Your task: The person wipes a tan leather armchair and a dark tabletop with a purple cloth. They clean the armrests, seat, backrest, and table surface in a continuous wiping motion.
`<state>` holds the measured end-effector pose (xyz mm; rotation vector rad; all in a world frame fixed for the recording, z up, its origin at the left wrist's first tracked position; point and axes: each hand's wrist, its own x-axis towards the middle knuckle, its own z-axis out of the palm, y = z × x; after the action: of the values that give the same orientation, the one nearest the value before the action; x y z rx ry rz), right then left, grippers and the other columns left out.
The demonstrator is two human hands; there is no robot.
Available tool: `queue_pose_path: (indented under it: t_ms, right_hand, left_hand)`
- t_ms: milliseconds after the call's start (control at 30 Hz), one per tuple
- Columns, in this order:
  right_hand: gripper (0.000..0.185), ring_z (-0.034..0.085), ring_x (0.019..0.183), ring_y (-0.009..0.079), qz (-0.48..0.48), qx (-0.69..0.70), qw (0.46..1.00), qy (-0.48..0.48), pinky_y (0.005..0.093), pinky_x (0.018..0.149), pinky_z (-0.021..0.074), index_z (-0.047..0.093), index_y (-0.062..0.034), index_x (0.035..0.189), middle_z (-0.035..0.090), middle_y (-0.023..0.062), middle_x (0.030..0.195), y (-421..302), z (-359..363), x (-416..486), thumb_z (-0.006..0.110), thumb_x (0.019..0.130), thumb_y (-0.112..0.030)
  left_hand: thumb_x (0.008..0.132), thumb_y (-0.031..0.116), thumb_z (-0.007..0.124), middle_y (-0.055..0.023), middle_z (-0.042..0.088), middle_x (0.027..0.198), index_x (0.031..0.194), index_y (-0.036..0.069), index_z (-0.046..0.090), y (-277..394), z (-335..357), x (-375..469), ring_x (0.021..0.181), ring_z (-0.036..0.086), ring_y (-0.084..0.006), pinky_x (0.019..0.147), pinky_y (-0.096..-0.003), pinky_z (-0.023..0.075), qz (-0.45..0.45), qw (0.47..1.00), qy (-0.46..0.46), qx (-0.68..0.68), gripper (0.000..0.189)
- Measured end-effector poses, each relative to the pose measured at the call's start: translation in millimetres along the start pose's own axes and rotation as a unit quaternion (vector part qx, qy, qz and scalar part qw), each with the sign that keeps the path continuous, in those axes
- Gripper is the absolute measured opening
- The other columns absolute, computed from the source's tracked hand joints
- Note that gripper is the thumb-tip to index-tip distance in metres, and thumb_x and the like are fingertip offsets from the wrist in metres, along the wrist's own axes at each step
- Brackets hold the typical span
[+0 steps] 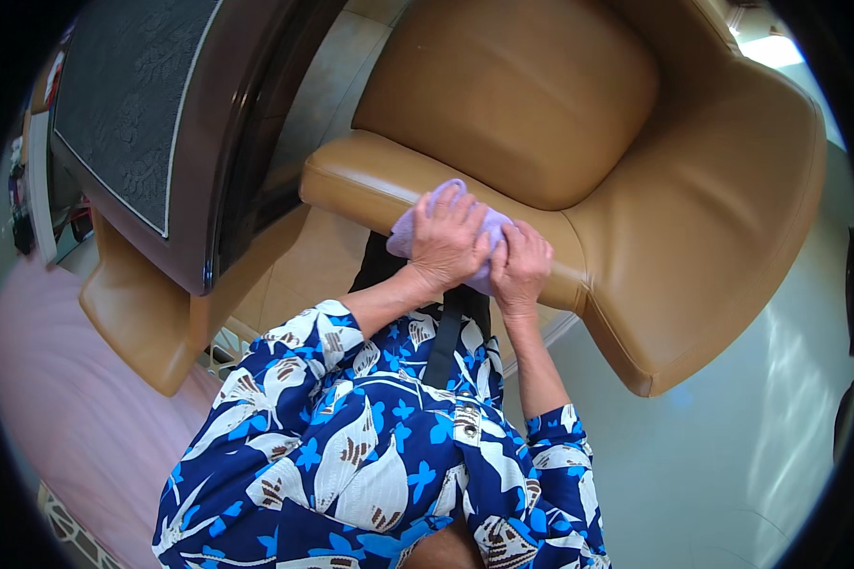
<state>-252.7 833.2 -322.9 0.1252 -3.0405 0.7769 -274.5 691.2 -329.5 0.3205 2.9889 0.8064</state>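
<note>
A lilac cloth [494, 222] lies bunched over the near armrest [359, 171] of a tan leather-like chair [505, 78]. My left hand [450, 238] presses on the cloth from above, its fingers spread across it. Right beside it, my right hand [523, 263] grips the cloth's right end with bent fingers. Both hands are on the armrest, about midway along it. The cloth hides the part of the armrest beneath it.
A dark table [206, 142] with a black patterned mat [139, 92] stands to the left. Another tan chair [139, 320] is partly under it. Pink fabric [78, 370] spreads at lower left. The chair's backrest [719, 199] rises on the right, beside pale floor [683, 484].
</note>
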Motion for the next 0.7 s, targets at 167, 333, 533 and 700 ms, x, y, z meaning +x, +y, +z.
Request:
queue_pose_path:
  t_ms: [167,333,533,700]
  right_hand:
    - [0.025,0.059,0.098,0.0301,0.029,-0.034,0.999,0.030,0.0453,0.089,0.0422,0.063,-0.0060,0.102,0.063,0.0139,0.104,40,-28,-19,0.059,0.079,-0.013]
    - [0.024,0.059,0.096,0.0315,0.039,-0.040,0.996,0.064,0.0459,0.090,0.0422,0.063,-0.0056,0.102,0.063,0.0136,0.101,44,-32,-23,0.058,0.079,-0.011]
    - [0.022,0.059,0.096,0.0311,0.072,-0.042,0.993,0.089,0.0457,0.090,0.0425,0.063,-0.0059,0.100,0.063,0.0133,0.100,22,-18,-24,0.059,0.080,-0.010]
    - [0.022,0.059,0.096,0.0310,0.058,-0.019,0.996,0.067,0.0451,0.090,0.0429,0.062,-0.0051,0.100,0.062,0.0134,0.100,-20,14,-8,0.060,0.079,-0.011]
  left_hand:
    - [0.074,0.029,0.060,-0.0108,0.060,0.096,0.091,0.005,0.063,50,22,14,0.106,0.053,-0.0294,0.093,-0.0463,0.0344,0.064,0.997,-0.011,-0.034,0.030]
    - [0.076,0.026,0.060,-0.0104,0.061,0.095,0.091,0.006,0.063,60,27,14,0.105,0.054,-0.0288,0.091,-0.0447,0.0358,0.074,0.996,-0.029,-0.048,0.026]
    - [0.077,0.025,0.060,-0.0101,0.062,0.097,0.096,0.006,0.064,42,14,12,0.107,0.054,-0.0284,0.094,-0.0434,0.0358,0.083,0.992,-0.046,-0.078,0.027]
    - [0.076,0.031,0.062,-0.0122,0.062,0.100,0.098,0.005,0.064,-9,-9,9,0.112,0.052,-0.0303,0.098,-0.0453,0.0335,0.063,0.996,-0.027,-0.057,0.034]
